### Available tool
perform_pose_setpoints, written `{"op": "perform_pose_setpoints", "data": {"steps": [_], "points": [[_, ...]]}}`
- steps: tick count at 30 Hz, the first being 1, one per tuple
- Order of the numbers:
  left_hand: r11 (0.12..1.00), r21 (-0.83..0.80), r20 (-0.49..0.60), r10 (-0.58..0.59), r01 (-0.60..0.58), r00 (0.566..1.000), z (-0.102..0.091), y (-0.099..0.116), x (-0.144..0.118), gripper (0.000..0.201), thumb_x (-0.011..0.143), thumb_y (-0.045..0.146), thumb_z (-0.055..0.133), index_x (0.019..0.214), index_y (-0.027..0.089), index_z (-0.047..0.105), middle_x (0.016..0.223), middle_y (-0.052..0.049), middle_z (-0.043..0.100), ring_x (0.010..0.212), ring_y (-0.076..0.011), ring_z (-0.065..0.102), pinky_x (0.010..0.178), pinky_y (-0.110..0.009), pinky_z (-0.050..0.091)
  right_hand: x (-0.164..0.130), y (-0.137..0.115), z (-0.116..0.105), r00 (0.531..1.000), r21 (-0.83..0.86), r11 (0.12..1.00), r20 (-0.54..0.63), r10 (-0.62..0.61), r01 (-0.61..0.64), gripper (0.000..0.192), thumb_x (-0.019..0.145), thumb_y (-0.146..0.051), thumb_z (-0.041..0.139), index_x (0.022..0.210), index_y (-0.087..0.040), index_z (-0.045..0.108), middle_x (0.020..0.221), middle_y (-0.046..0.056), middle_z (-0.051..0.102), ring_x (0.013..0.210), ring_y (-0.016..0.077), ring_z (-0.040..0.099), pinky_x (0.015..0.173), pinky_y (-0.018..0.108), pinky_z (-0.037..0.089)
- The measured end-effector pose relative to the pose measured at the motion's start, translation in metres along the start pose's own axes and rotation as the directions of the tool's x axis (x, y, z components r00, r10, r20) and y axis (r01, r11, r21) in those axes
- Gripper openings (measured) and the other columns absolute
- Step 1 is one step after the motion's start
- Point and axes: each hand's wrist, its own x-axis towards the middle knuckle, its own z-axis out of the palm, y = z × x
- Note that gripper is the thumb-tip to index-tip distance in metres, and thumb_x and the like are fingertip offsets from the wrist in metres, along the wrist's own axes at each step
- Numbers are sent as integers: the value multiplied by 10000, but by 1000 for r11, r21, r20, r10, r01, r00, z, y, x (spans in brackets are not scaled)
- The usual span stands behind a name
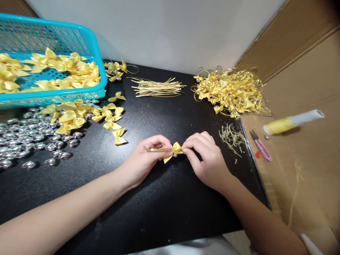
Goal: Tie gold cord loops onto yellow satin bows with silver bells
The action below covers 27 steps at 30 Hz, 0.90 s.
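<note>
Mid tabletop, front: left hand (143, 159) pinches thin gold cord (156, 149), right hand (205, 159) pinches small yellow satin bow (175, 148). Risk: cord slipping free, bow dropping onto black tabletop (159, 212).

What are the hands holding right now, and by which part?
Both hands pinch one yellow ribbon bow: right hand at its knot, left hand on the gold cord running from it.
</note>
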Motion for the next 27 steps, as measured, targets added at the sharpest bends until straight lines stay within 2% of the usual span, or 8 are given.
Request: {"op": "perform_pose_setpoints", "data": {"steps": [12,22,27], "points": [[1000,-7,41,-8,8,999,0,1,0,189,663,280,827,658,180,667,669,6,652,667,-119,534,664,-238,380,1,1,-2,1000,-23,1000,25,-13,14,155,947,-151,519,828,-191,609,830,28,642,787,171,504,750,336,357],[1000,2,12,-25,25,1000,-2,-1,2,135,664,205,790,662,178,657,674,10,642,679,-121,539,667,-239,375,1,2,-1,1000,-18,1000,0,-25,25,139,941,-140,533,835,-185,611,834,27,636,787,166,502,759,336,364],[1000,5,18,-22,22,1000,-2,-1,1,111,684,193,764,671,181,655,671,15,637,683,-117,536,665,-234,372,0,1,1,1000,50,999,-16,15,-14,139,927,-119,535,812,-181,582,818,23,634,774,163,519,745,334,375]]}}
